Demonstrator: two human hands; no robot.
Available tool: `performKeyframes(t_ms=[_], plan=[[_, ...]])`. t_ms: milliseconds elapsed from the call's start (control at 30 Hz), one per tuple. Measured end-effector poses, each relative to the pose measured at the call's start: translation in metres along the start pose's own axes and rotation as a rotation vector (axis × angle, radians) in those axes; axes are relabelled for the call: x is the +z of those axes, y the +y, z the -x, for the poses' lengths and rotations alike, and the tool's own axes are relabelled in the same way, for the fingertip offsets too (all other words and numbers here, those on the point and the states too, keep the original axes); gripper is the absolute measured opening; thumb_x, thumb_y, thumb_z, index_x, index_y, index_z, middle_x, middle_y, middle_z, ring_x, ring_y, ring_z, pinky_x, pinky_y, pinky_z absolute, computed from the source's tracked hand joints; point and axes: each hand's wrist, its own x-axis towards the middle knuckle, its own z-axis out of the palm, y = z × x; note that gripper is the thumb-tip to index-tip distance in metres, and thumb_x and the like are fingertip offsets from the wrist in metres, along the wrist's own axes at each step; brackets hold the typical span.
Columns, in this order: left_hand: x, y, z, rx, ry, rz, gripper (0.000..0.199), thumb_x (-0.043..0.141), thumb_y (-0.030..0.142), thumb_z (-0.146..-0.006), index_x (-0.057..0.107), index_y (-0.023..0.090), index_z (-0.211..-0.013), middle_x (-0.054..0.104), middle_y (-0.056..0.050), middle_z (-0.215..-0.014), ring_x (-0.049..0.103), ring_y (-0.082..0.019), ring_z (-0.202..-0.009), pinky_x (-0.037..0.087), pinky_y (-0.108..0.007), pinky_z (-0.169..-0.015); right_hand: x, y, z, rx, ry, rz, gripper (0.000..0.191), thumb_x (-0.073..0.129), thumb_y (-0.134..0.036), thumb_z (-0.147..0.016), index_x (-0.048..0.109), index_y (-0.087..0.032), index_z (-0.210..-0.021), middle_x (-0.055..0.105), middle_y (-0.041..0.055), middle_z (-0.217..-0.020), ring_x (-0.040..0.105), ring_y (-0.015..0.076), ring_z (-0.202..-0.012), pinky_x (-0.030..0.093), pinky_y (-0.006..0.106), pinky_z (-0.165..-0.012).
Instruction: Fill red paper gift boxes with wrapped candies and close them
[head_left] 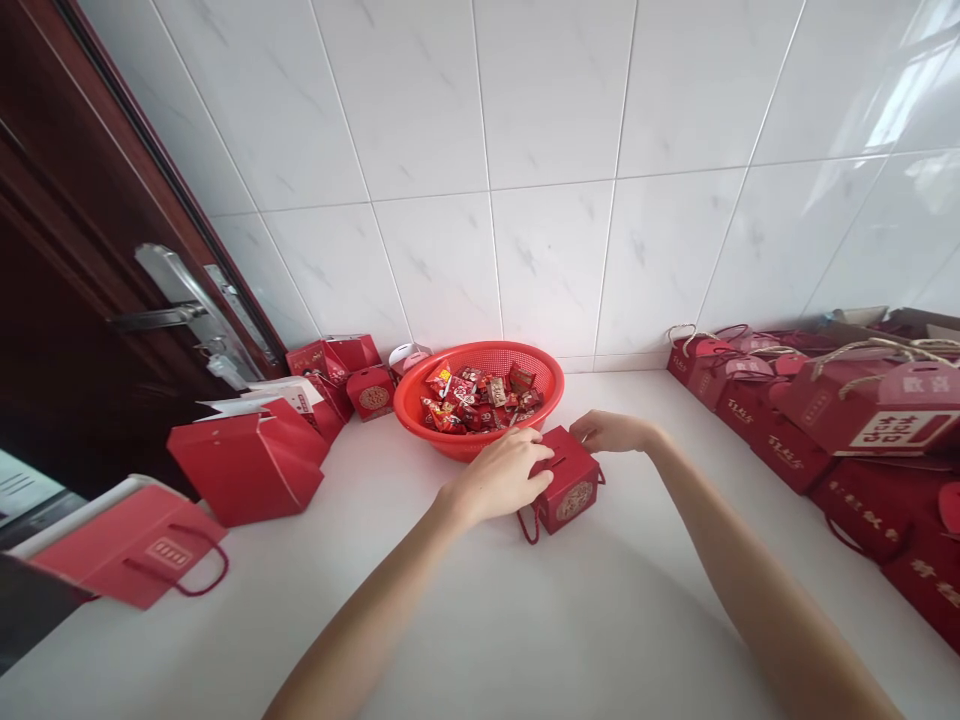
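Observation:
A small red box [571, 482] with a gold round emblem and red cord handles stands on the white table. My left hand [504, 474] lies against its top and left side, the fingers spread over the top near a slot. My right hand [611, 432] is at the box's far right edge, its fingers bent and partly hidden, so what they hold cannot be made out. Just behind the box sits a red plastic basket [553, 400] with wrapped red candies [480, 398] in it.
Red bags and boxes stand at the left, among them an open bag [251, 465] and a tilted one [142, 540]. Rows of red boxes [787, 440] line the right side. A tiled wall [555, 240] rises behind; a dark door [67, 250] is at the left.

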Motion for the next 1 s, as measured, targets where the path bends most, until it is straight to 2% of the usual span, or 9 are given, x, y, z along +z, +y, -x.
performKeyframes(t_ms=[67, 200, 267, 333, 400, 500, 667, 800, 1000], plan=[[0.000, -0.001, -0.001, 0.002, -0.008, 0.019, 0.040, 0.048, 0.031, -0.095, 0.066, 0.016, -0.129, 0.056, -0.014, -0.141, 0.051, -0.029, -0.133, 0.044, -0.040, -0.109, -0.001, 0.002, 0.005, -0.007, 0.001, -0.056, 0.006, 0.059, -0.022, -0.067, 0.063, -0.017, -0.070, 0.066, 0.0004, -0.075, 0.057, 0.0155, -0.074, 0.048, 0.029, -0.073], [0.002, -0.001, 0.000, -0.051, -0.038, 0.077, 0.042, 0.050, 0.033, -0.095, 0.063, 0.021, -0.134, 0.045, -0.013, -0.152, 0.044, -0.030, -0.140, 0.038, -0.043, -0.114, -0.005, 0.005, 0.018, -0.058, 0.053, -0.462, 0.022, 0.070, -0.036, -0.070, 0.063, -0.016, -0.069, 0.066, 0.0018, -0.072, 0.061, 0.0150, -0.071, 0.051, 0.030, -0.076], [0.002, -0.001, 0.000, -0.088, -0.058, 0.104, 0.044, 0.050, 0.035, -0.096, 0.062, 0.025, -0.136, 0.039, -0.012, -0.157, 0.036, -0.032, -0.146, 0.035, -0.044, -0.116, -0.004, 0.004, 0.024, -0.083, 0.094, -0.630, 0.030, 0.076, -0.043, -0.069, 0.063, -0.016, -0.068, 0.063, 0.0014, -0.063, 0.059, 0.0134, -0.061, 0.049, 0.029, -0.067], [0.002, 0.001, -0.001, -0.105, -0.079, 0.120, 0.045, 0.048, 0.036, -0.096, 0.061, 0.026, -0.138, 0.040, -0.012, -0.156, 0.029, -0.032, -0.150, 0.034, -0.045, -0.116, -0.002, -0.001, 0.028, -0.095, 0.108, -0.701, 0.033, 0.080, -0.044, -0.067, 0.065, -0.015, -0.071, 0.058, -0.0014, -0.054, 0.054, 0.0111, -0.053, 0.044, 0.026, -0.058], [0.003, 0.002, -0.001, -0.110, -0.091, 0.130, 0.045, 0.045, 0.038, -0.097, 0.060, 0.028, -0.139, 0.048, -0.013, -0.149, 0.030, -0.033, -0.149, 0.037, -0.048, -0.114, 0.001, -0.008, 0.031, -0.093, 0.091, -0.706, 0.034, 0.082, -0.043, -0.067, 0.067, -0.015, -0.078, 0.055, -0.0030, -0.050, 0.050, 0.0100, -0.049, 0.040, 0.025, -0.053], [0.004, 0.002, -0.002, -0.095, -0.083, 0.148, 0.044, 0.042, 0.039, -0.098, 0.058, 0.033, -0.139, 0.058, -0.011, -0.139, 0.041, -0.034, -0.142, 0.042, -0.050, -0.109, 0.008, -0.019, 0.033, -0.083, 0.103, -0.616, 0.034, 0.082, -0.039, -0.067, 0.069, -0.014, -0.086, 0.063, -0.0002, -0.060, 0.047, 0.0086, -0.046, 0.035, 0.025, -0.048], [0.008, -0.004, -0.003, -0.063, -0.058, 0.167, 0.044, 0.046, 0.037, -0.096, 0.058, 0.035, -0.138, 0.055, -0.010, -0.141, 0.043, -0.034, -0.140, 0.044, -0.049, -0.106, 0.017, -0.029, 0.030, -0.056, 0.173, -0.474, 0.027, 0.078, -0.035, -0.066, 0.069, -0.014, -0.081, 0.067, 0.0011, -0.070, 0.042, 0.0065, -0.047, 0.027, 0.025, -0.044], [0.010, -0.009, -0.005, -0.064, -0.035, 0.189, 0.045, 0.052, 0.037, -0.093, 0.060, 0.033, -0.137, 0.054, -0.012, -0.141, 0.049, -0.033, -0.135, 0.048, -0.046, -0.103, 0.021, -0.029, 0.029, -0.019, 0.175, -0.406, 0.026, 0.077, -0.034, -0.066, 0.069, -0.015, -0.083, 0.063, -0.0008, -0.066, 0.046, 0.0076, -0.048, 0.028, 0.024, -0.046], [0.013, -0.008, -0.009, -0.031, 0.089, 0.287, 0.037, 0.064, 0.030, -0.084, 0.071, 0.025, -0.121, 0.067, -0.010, -0.112, 0.063, -0.030, -0.113, 0.053, -0.039, -0.094, 0.021, -0.029, 0.029, 0.000, 0.186, -0.348, 0.031, 0.078, -0.037, -0.064, 0.069, -0.017, -0.087, 0.064, -0.0006, -0.068, 0.048, 0.0085, -0.048, 0.032, 0.024, -0.046]])
